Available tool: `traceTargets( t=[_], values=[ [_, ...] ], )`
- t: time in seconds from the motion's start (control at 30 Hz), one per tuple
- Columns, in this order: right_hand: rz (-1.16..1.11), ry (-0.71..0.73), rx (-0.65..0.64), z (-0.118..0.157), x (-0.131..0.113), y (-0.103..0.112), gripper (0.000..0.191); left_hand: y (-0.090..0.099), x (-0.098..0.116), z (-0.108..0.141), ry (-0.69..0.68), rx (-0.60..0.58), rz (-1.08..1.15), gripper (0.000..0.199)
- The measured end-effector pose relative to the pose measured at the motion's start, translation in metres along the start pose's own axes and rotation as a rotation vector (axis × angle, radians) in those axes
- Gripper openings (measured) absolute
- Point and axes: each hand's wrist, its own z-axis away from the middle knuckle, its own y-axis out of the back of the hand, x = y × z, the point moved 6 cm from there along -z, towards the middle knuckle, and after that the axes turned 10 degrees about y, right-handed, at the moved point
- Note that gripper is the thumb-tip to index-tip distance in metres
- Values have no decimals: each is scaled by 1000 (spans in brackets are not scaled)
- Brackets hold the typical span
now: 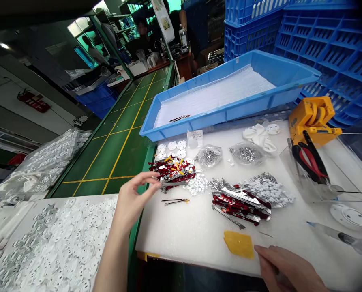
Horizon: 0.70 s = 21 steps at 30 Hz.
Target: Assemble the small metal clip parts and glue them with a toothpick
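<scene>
My left hand (135, 198) reaches over the left side of the work surface, thumb and index finger nearly together at the end of a thin grey metal strip (173, 184). That strip lies against a pile of red and silver metal strips (176, 168) with yellow bits. Below it rests a dark two-pronged piece (175, 201) with a yellow tip. At the lower right, my right hand (287, 265) has its fingers pressed together; what they hold is hidden. Beside its fingertips are a yellow patch (239, 244) and a thin wire (266, 234). A second pile of red and silver strips (241, 205) lies between the hands.
Small white parts (196, 184), bagged metal bits (209, 156) and round white discs (181, 153) lie around the piles. Behind stands a blue tray (229, 115). At right are a yellow tape dispenser (313, 121), pliers (310, 160) and a syringe (339, 235). A green conveyor (108, 158) runs left.
</scene>
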Motion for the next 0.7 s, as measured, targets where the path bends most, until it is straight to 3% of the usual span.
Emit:
traceTargets(
  t=[0.13,0.3,0.4,0.57,0.7],
  values=[
    [-47,-53,74,-12,-1,6,21,-23,28,50,-126,43,119,17],
    [-190,-100,76,-17,-1,2,24,-39,56,82,-178,59,182,16],
    [-293,-225,-13,-16,5,-2,22,-52,59,104,-190,75,237,21],
    [-690,-635,-84,-16,10,1,32,-89,52,141,-172,-15,265,28],
    [-748,-668,-183,-22,-1,7,18,-104,55,157,-204,-92,277,24]
  ],
)
